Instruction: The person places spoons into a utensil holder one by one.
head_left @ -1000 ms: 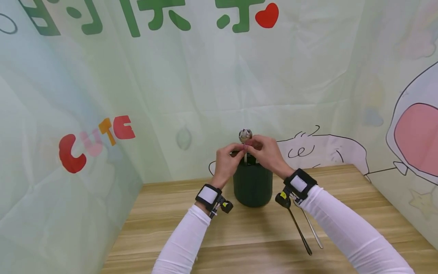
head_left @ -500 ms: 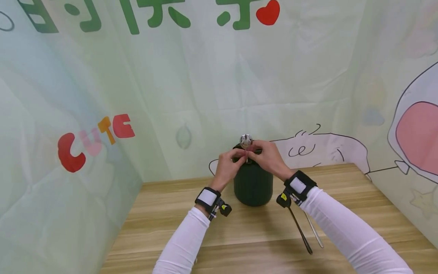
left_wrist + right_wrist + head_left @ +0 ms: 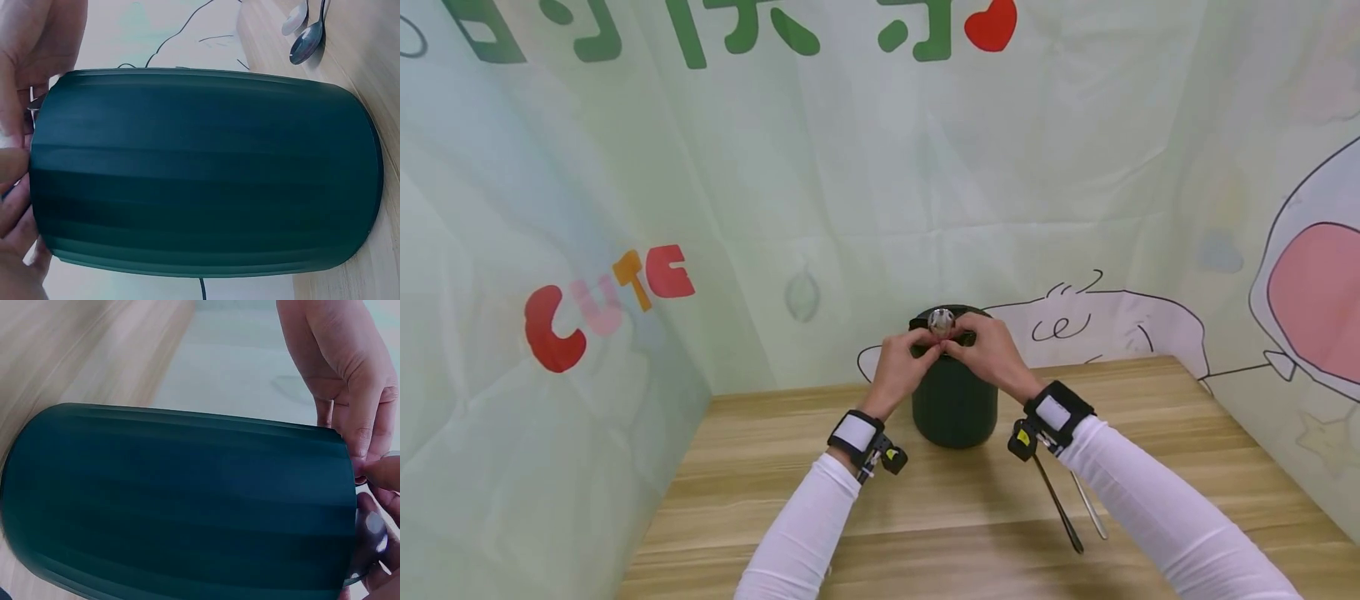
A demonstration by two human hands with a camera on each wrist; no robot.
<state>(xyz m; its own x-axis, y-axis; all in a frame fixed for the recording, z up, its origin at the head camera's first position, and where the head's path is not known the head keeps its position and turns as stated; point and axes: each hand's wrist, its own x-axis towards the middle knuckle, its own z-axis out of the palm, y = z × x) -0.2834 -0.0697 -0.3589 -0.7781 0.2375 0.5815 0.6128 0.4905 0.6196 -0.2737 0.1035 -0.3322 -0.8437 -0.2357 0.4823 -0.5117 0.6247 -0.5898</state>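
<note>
In the head view a shiny metal spoon (image 3: 942,322) stands bowl-up at the mouth of a dark green ribbed canister (image 3: 955,408). My left hand (image 3: 901,367) and right hand (image 3: 992,352) meet just below its bowl, thumbs and fingertips pinching it from both sides. The rest of its handle is hidden by the fingers and the canister. The canister's wall (image 3: 200,169) fills most of the left wrist view, with the right hand (image 3: 40,44) above its rim. In the right wrist view the left hand (image 3: 350,375) is at the rim, near a shiny rounded surface (image 3: 370,540).
A dark spoon (image 3: 307,42) and a silver spoon (image 3: 295,20) lie on the wooden table (image 3: 760,500), right of the canister. My right wrist partly covers them in the head view. Printed cloth (image 3: 865,167) hangs behind and on both sides.
The spoon and both hands have moved downward, bringing the spoon's bowl close to the canister's rim. More of the rim shows behind the hands now. The canister stays in place.
</note>
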